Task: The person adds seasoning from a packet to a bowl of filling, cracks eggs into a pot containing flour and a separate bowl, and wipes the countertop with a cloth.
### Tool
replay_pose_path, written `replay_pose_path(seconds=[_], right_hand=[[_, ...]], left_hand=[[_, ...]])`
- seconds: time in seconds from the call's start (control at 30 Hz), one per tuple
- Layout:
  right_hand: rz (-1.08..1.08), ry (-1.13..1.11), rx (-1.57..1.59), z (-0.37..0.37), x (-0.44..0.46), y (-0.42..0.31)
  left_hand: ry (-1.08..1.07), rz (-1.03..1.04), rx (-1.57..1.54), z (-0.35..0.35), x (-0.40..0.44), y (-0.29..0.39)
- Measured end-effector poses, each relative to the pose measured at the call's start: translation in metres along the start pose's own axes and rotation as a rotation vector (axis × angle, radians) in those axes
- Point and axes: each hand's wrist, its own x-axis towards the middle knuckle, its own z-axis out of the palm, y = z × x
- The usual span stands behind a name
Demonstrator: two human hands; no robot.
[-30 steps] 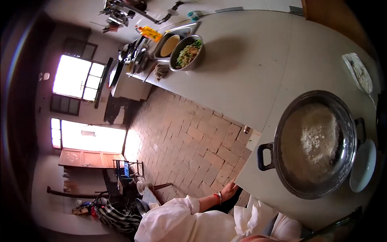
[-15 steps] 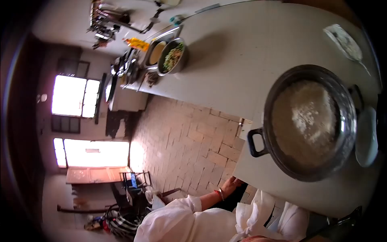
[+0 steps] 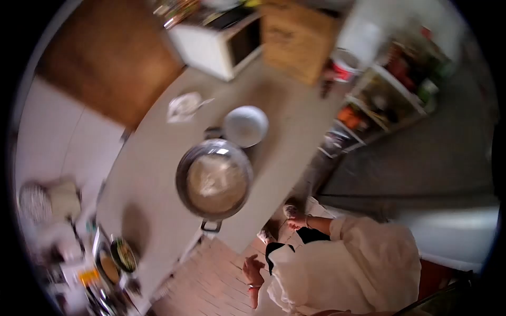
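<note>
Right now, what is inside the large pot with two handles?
The pot holds pale powder, perhaps flour, whiter in one patch. Anything beneath the powder is covered, so I cannot see it.

From grey pot (image 3: 236, 155): white shown by bowl (image 3: 246, 126), one o'clock; brown by panel (image 3: 108, 59), eleven o'clock; pinkish floor (image 3: 215, 274) patterned with tiles, six o'clock. Powder (image 3: 221, 188) tinted beige, patched white.

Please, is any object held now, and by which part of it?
Nothing seems held: the left hand is open and empty; the right hand is blurred, but shows no object.
</note>
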Motion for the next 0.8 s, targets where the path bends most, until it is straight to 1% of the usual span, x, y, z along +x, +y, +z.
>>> replay_pose_path(seconds=[0.03,0.07,0.13,0.17,0.23,0.27,0.33,0.37,0.43,0.47,0.5,0.53,0.6,0.63,0.67,0.7,0.73,0.77,0.8], right_hand=[[-0.323,-0.098,-0.373,-0.007,0.013,0.009],[-0.368,-0.045,-0.491,-0.003,-0.004,-0.003],[-0.322,0.161,-0.494,-0.004,-0.037,-0.034],[-0.321,0.263,-0.489,-0.006,-0.05,-0.049],[-0.346,0.455,-0.476,-0.011,-0.076,-0.078],[-0.359,0.54,-0.466,-0.012,-0.088,-0.09],[-0.393,0.675,-0.441,-0.014,-0.111,-0.111],[-0.417,0.73,-0.415,-0.013,-0.122,-0.117],[-0.494,0.787,-0.327,-0.011,-0.145,-0.127],[-0.565,0.773,-0.226,-0.011,-0.153,-0.129],[-0.636,0.754,-0.126,-0.01,-0.161,-0.132],[-0.702,0.733,-0.029,-0.014,-0.169,-0.133],[-0.797,0.776,0.411,-0.033,-0.185,-0.148],[-0.868,0.905,0.481,-0.048,-0.199,-0.159],[-0.937,1.033,0.551,-0.067,-0.219,-0.173],[-0.971,1.188,0.543,-0.091,-0.244,-0.188],[-0.842,1.457,0.458,-0.099,-0.294,-0.208],[-1.002,1.636,0.439,-0.137,-0.306,-0.212],[-0.921,1.967,0.231,-0.191,-0.31,-0.204]], left_hand=[[0.025,-0.009,-0.045,0.004,0.0,0.014],[-0.052,-0.016,-0.004,0.0,0.005,0.019],[-0.148,-0.043,0.054,-0.03,0.033,-0.01],[-0.134,0.025,0.111,-0.043,0.048,-0.02],[-0.031,0.173,0.377,-0.06,0.098,-0.042],[0.029,0.249,0.501,-0.071,0.111,-0.041],[-0.171,0.297,0.272,-0.074,0.106,-0.008],[-0.271,0.323,0.151,-0.06,0.095,0.021],[-0.319,0.29,0.089,-0.023,0.032,0.105],[-0.343,0.269,0.061,-0.017,0.014,0.13],[-0.335,0.349,0.13,-0.019,0.015,0.133],[-0.348,0.355,0.11,-0.018,0.011,0.141],[-0.37,0.361,0.068,-0.011,0.001,0.159],[-0.433,0.344,0.096,-0.022,0.015,0.153],[-0.459,0.328,0.059,-0.018,0.015,0.159],[-0.484,0.311,0.023,-0.013,0.011,0.168],[-0.507,0.293,-0.013,-0.008,0.011,0.175],[-0.595,0.322,-0.052,-0.012,0.041,0.16],[-0.554,0.327,-0.037,0.0,0.036,0.168]])
